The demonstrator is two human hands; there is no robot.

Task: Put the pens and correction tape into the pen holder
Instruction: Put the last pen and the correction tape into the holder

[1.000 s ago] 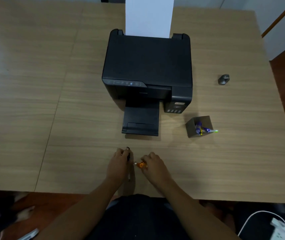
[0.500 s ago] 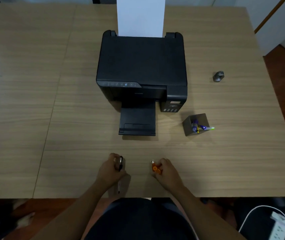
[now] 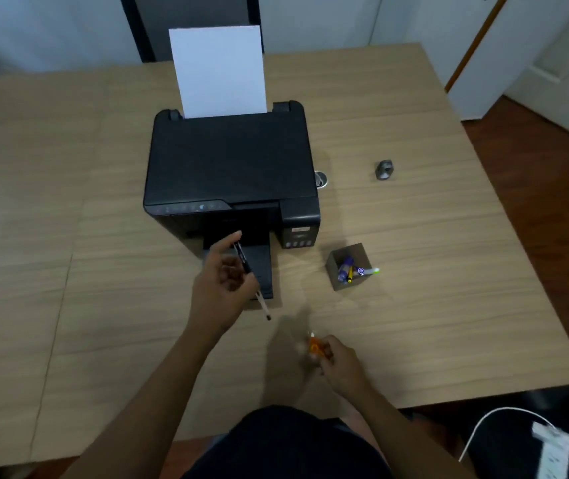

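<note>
My left hand point(image 3: 222, 288) is raised above the table in front of the printer and grips a black pen point(image 3: 249, 276) whose pale end points down toward me. Near the table's front edge, my right hand point(image 3: 340, 363) holds a small orange correction tape point(image 3: 314, 347). The grey square pen holder point(image 3: 348, 267) stands to the right of the printer's output tray, well right of my left hand. Several pens stick out of it, purple, yellow and one with a green tip.
A black printer point(image 3: 231, 174) with a white sheet point(image 3: 219, 70) standing in its feeder fills the middle of the wooden table point(image 3: 449, 305). A small grey object point(image 3: 384, 170) lies at the right. A round metal thing point(image 3: 321, 178) sits beside the printer. A white power strip point(image 3: 552, 451) lies on the floor.
My left hand has lifted from the front edge up and forward with the pen. My right hand stays low near the edge with the correction tape. The view has tilted up.
</note>
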